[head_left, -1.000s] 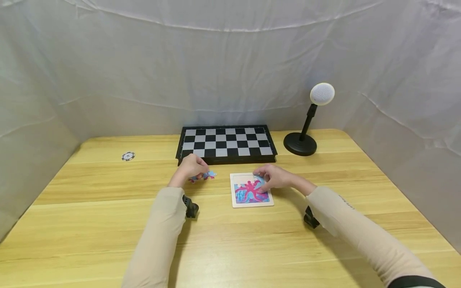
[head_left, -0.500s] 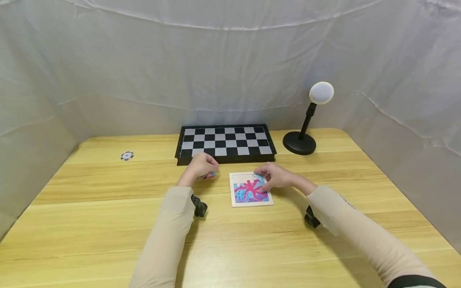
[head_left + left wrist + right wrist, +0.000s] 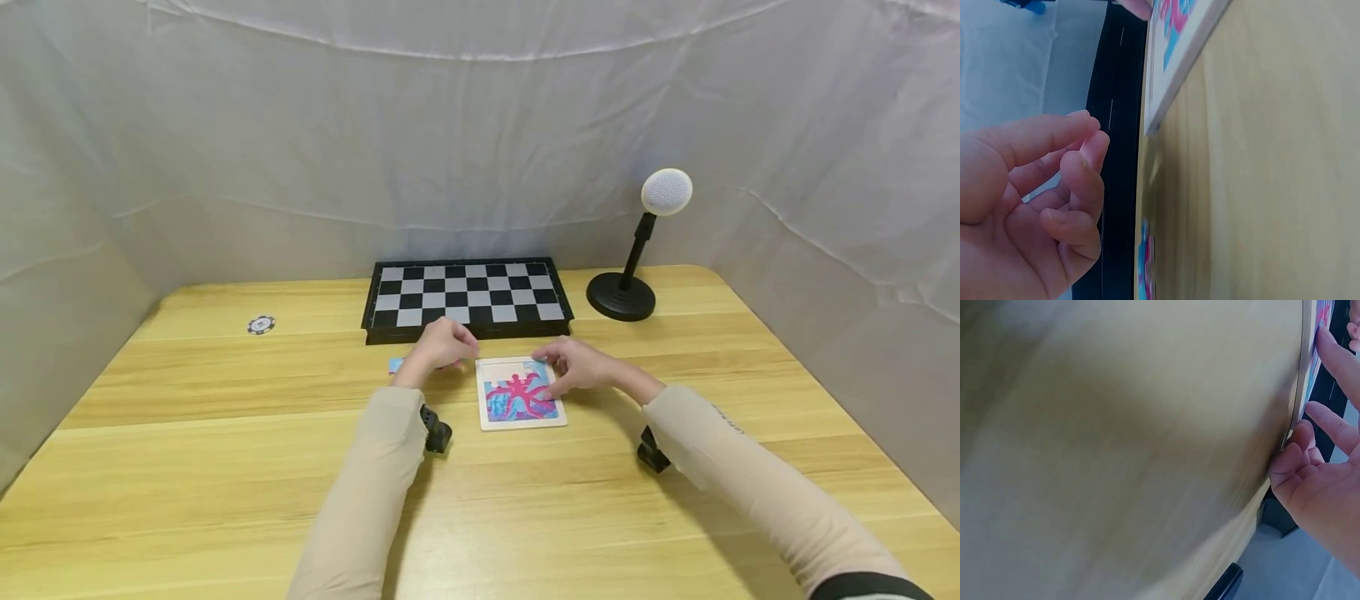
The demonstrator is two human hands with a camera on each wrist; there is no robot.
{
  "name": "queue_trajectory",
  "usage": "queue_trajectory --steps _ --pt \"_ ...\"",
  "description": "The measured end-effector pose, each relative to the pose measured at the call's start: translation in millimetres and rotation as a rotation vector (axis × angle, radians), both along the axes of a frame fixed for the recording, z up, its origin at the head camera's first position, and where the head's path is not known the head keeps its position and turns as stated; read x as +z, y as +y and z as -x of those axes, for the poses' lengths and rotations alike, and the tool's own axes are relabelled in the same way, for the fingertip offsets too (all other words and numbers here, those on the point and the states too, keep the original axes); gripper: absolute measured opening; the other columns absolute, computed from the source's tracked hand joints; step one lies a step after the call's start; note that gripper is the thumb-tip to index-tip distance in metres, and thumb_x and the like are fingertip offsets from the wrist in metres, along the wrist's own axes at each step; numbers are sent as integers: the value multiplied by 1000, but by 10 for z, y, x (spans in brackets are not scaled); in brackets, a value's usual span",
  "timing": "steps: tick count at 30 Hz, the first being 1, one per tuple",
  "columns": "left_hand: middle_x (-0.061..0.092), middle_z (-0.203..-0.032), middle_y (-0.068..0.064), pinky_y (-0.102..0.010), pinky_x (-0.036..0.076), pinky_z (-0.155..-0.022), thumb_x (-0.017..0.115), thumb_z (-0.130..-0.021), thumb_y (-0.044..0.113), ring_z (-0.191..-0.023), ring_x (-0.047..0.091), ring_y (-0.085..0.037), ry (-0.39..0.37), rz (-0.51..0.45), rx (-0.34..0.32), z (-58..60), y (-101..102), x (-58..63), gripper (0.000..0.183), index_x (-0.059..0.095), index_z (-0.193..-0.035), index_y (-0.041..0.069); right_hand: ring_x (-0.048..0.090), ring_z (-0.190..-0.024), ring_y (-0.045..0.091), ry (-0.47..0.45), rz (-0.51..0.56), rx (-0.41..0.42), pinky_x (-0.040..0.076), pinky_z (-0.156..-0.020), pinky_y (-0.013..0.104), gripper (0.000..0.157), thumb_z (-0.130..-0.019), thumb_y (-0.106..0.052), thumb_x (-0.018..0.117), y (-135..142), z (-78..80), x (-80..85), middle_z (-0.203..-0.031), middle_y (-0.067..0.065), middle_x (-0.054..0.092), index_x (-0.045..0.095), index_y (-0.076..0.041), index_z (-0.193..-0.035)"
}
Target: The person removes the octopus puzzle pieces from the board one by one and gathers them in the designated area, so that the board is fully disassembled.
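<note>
One framed jigsaw (image 3: 523, 426), sq., pale rim, lying flat on wood-grain worktop (image 3: 187, 483), roughly centre, btwn the two hands. Pic: pink octopus (image 3: 517, 393) on blue. Cond.: part filled; lower area & R side covered, bare backing (image 3: 501, 372) showing upper L.

Loose pcs (image 3: 395, 365): blue/pink, on worktop just L of frame, partly hidden behind L hand; qty can't tell. Same lot seen edge-on in L wrist view, low in pic.

L hand (image 3: 444, 342): fingers curled, thumb & forefinger tips pressed together, just beside frame's upper L corner, apart from it in L wrist view. No pc visible btwn the tips; whether a thin one is hidden there, can't tell.

R hand (image 3: 581, 364): at frame's upper R corner, thumb & forefinger spread and resting on it; other fingers tucked by the edge, per R wrist view. Looks to be steadying the frame.

Background stock: 1 chequered board (image 3: 465, 293), blk border, behind frame; 1 chip (image 3: 261, 324), b/w, far L; 1 stand w/ round mesh head (image 3: 667, 192), blk base, back R; pale cloth (image 3: 450, 150) behind all.

Step (judged): filling the last gap, L hand at the frame's gap side. Next move (judged) prob. calls for a pc held over the bare upper L, turned so tabs match, then pressed flat, w/ R hand keeping frame from sliding. Thin pcs likely fiddly to seat.
</note>
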State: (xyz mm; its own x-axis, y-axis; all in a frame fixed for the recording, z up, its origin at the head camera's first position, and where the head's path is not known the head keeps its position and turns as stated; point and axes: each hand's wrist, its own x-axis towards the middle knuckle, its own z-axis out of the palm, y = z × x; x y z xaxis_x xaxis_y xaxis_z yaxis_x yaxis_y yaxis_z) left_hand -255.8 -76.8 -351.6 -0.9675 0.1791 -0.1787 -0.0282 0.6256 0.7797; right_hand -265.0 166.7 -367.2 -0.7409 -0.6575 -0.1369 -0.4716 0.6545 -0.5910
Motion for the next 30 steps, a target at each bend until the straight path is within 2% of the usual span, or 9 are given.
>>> queue_trajectory --steps 2,10,17,23,30 --pt "62 -79 -4 -21 39 -52 66 -80 9 -50 48 -14 8 -7 -13 -5 43 0 6 68 -82 4 45 -81 22 -2 -2 0 38 -69 29 58 -71 -18 76 3 3 -4 -100 12 53 52 5 -119" --pt "61 -75 -4 -19 37 -49 65 -80 7 -49 47 -14 18 -17 -71 -11 207 -21 10 68 -86 1 44 -81 23 -27 1 -19 38 -68 30 58 -72 -19 75 15 10 -21 -99 11 52 52 3 -119" --pt "63 -81 -6 -21 40 -49 66 -79 6 -46 44 -14 -22 -53 -95 -5 320 -34 10 69 -88 1 42 -82 22 -45 -13 -50 38 -69 30 59 -72 -21 75 24 5 -27 -101 11 49 51 -1 -122" --pt "63 -84 -5 -21 41 -48 66 -79 5 -47 44 -13 -54 -43 -136 -8 404 -55 11 70 -89 3 42 -80 22 -39 -5 -39 37 -67 29 60 -72 -21 75 16 4 -29 -99 10 50 51 0 -122" --pt "63 -74 -4 -22 43 -50 68 -77 3 -48 46 -13 -67 -25 -165 -10 465 -69 10 71 -86 2 42 -78 21 -45 8 -35 37 -65 29 59 -72 -20 75 6 16 -39 -97 9 50 51 1 -121"
